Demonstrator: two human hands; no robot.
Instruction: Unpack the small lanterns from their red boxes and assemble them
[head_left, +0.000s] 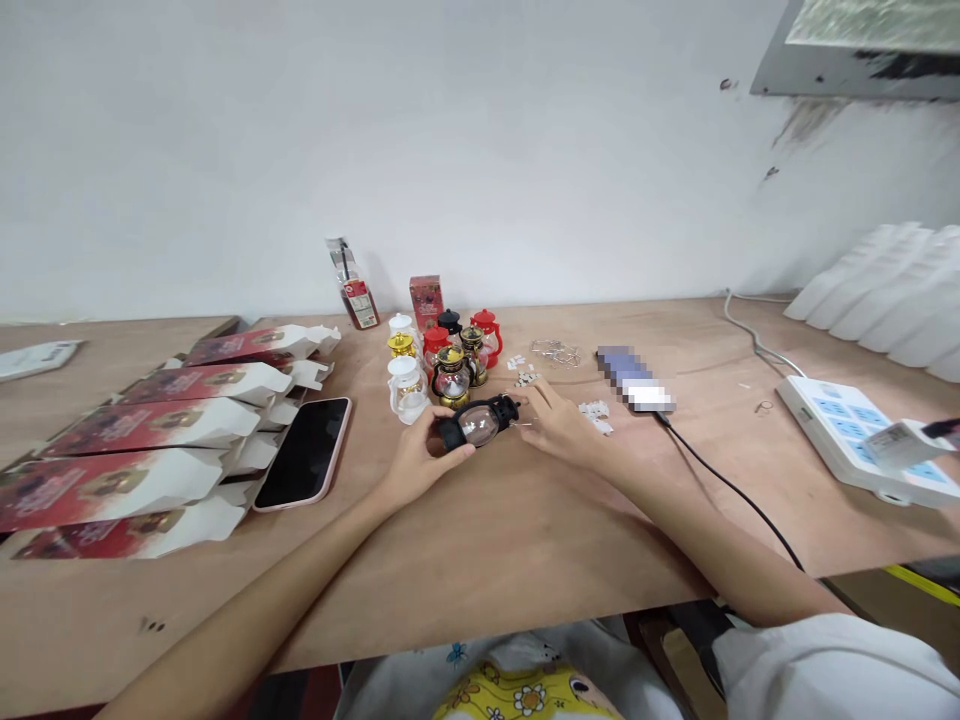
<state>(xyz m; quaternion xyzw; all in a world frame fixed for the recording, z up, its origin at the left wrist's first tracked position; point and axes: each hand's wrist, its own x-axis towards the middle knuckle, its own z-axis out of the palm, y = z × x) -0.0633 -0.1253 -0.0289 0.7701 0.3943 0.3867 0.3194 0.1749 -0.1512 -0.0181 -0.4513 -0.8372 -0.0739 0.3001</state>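
My left hand (421, 458) is closed around the base of a small black lantern (480, 424) with a clear globe, tilted onto its side above the table. By the lantern's top, my right hand (553, 422) has its fingers pinched on what looks like a thin wire (527, 423). Behind them stand several miniature lanterns: a white lantern (407, 388), a bronze lantern (452, 377), a red lantern (487, 335) and others in gold and black. Loose wire handles (555, 352) lie beyond my right hand, with small white pieces (595, 414) to its right.
Red-and-white printed boxes (150, 430), open at the ends, lie at left beside a phone (304, 455). A bottle (360, 300) and an upright red box (426, 299) stand near the wall. At right are a cabled, partly blurred device (634, 378), a power strip (862, 435) and stacked white pieces (889, 300).
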